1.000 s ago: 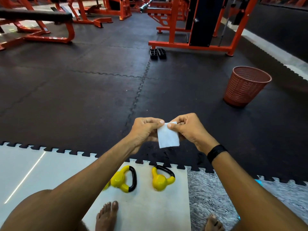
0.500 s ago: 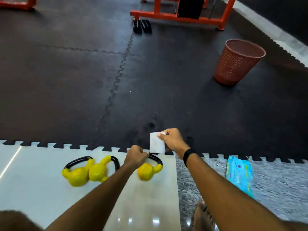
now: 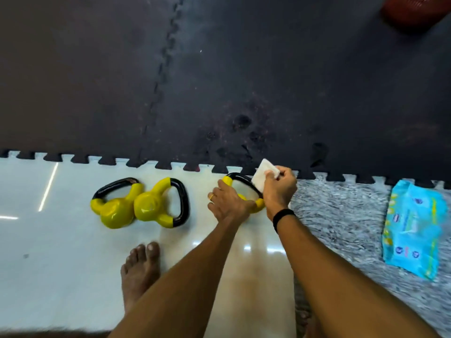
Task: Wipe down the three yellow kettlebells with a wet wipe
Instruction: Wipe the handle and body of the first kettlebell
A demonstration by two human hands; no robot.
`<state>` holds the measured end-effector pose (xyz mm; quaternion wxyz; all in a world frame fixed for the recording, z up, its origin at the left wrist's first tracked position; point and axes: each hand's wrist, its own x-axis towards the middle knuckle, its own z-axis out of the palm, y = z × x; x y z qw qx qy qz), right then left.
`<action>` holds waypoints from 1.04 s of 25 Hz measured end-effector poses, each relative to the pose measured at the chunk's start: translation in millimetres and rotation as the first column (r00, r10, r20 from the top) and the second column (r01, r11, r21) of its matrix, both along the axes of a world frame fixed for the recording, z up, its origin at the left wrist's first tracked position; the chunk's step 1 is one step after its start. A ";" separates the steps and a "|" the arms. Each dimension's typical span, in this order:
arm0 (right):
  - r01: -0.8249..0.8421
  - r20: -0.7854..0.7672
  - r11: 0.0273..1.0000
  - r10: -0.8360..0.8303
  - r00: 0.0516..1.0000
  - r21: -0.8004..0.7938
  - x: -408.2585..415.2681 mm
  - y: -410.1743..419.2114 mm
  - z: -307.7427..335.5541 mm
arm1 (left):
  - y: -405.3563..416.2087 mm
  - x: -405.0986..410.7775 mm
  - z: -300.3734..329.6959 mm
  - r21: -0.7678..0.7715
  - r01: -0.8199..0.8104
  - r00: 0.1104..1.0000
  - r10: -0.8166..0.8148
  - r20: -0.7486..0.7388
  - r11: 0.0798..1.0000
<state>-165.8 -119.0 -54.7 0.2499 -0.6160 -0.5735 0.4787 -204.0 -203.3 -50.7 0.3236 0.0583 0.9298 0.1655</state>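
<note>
While left hand (image 3: 227, 203) covers kettlebell (image 3: 258, 206), right hand (image 3: 279, 189) pinches wipe (image 3: 262, 178)

Three kettlebells lie on the tiled floor (image 3: 61, 252): two touching at the left (image 3: 114, 206) (image 3: 158, 206), the third (image 3: 240, 189) to their right under both hands. Farther right lies a wipes pack (image 3: 412, 228); the rubber mat (image 3: 219, 81) stretches behind.

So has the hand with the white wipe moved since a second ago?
Yes. The right hand has carried the wet wipe down from mid-air to the handle of the right-most kettlebell, at the black mat's jagged edge.
</note>
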 end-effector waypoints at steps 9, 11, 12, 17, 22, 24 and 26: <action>-0.799 0.292 0.591 0.750 0.594 0.108 24.1 -20.3 -38.2 | -17.3 -8.6 -11.5 0.058 0.397 0.918 -0.396 -0.021 0.916; -0.866 0.299 0.499 0.822 0.485 0.034 19.2 -14.2 -36.9 | -18.1 -14.3 -14.3 0.055 0.390 0.919 -0.392 0.037 0.919; -0.864 0.275 0.504 0.830 0.485 -0.001 18.5 -12.8 -36.7 | -18.1 -15.6 -14.7 0.053 0.392 0.917 -0.395 0.062 0.918; -0.654 0.323 0.723 0.579 0.749 0.221 34.1 -19.8 -49.6 | -18.2 -13.0 -11.4 0.005 0.493 0.867 -0.492 0.079 0.870; -0.637 0.254 0.677 0.586 0.769 0.367 36.3 -7.8 -46.3 | -16.6 -10.9 -8.5 -0.097 0.646 0.763 -0.638 0.104 0.757; -0.659 0.242 0.649 0.618 0.748 0.379 28.5 -5.8 -45.2 | -14.3 -10.0 -8.0 -0.136 0.653 0.758 -0.643 0.113 0.745; -0.629 0.228 0.676 0.590 0.774 0.385 31.2 -5.9 -46.2 | -11.6 -7.9 -7.0 -0.162 0.656 0.755 -0.645 0.116 0.738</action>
